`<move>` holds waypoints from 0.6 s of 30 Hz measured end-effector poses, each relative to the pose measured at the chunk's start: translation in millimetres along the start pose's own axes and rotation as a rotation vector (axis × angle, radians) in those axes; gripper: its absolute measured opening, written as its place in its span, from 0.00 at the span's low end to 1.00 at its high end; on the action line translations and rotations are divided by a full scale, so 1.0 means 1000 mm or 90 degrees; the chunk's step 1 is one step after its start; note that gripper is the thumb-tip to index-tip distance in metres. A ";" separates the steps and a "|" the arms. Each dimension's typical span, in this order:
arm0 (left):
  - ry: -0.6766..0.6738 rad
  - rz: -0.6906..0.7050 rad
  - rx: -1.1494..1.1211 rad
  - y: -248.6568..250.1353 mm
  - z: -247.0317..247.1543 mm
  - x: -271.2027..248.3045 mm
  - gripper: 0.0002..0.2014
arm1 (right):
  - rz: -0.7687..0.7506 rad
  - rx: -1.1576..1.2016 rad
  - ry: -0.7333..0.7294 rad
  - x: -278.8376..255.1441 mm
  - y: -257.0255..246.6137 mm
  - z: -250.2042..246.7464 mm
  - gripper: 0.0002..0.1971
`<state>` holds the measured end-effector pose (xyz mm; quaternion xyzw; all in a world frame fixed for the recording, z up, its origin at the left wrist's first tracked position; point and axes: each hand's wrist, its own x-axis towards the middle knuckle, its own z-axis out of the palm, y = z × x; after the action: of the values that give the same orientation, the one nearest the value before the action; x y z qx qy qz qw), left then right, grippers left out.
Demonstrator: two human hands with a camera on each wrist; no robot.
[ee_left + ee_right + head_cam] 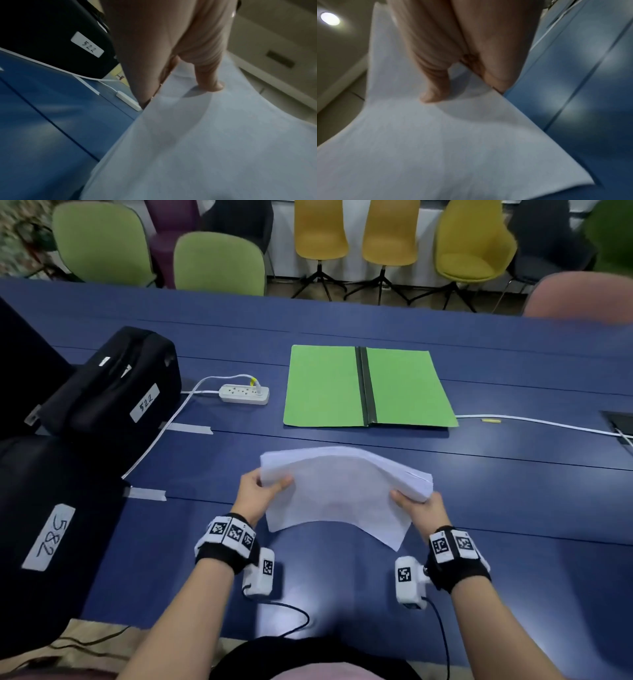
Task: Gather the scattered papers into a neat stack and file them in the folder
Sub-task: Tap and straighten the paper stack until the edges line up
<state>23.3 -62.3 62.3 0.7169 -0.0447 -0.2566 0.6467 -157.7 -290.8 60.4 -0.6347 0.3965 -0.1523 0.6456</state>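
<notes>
A stack of white papers (339,491) hangs above the blue table, bowed upward in the middle. My left hand (265,491) pinches its left edge, thumb on top. My right hand (412,503) pinches the right edge the same way. In the left wrist view the left hand (185,83) has its thumb pressed on the top sheet of the papers (214,142); the right wrist view shows the right hand (453,92) likewise on the papers (436,148). The green folder (370,386) lies open and flat on the table beyond the stack, a black spine strip down its middle.
Two black cases (113,392) labelled 522 and 582 stand at the left. A white power strip (244,394) with its cable lies left of the folder, and another white cable (534,422) runs off to the right. Chairs (219,263) line the far side of the table (513,508).
</notes>
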 end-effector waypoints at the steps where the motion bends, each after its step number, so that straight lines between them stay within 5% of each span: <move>1: -0.009 -0.004 0.008 -0.004 0.005 -0.002 0.05 | 0.015 0.014 0.016 0.001 0.005 0.002 0.06; 10: 0.072 0.078 -0.070 0.009 0.035 -0.014 0.04 | -0.135 0.075 0.096 -0.003 -0.018 0.019 0.04; 18: 0.151 0.001 -0.133 0.017 0.041 0.000 0.11 | -0.083 0.167 0.153 0.000 -0.022 0.014 0.11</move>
<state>10.5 -101.7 77.7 0.6710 0.0582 -0.1727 0.7187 -140.5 -284.5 79.5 -0.5468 0.4052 -0.3189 0.6597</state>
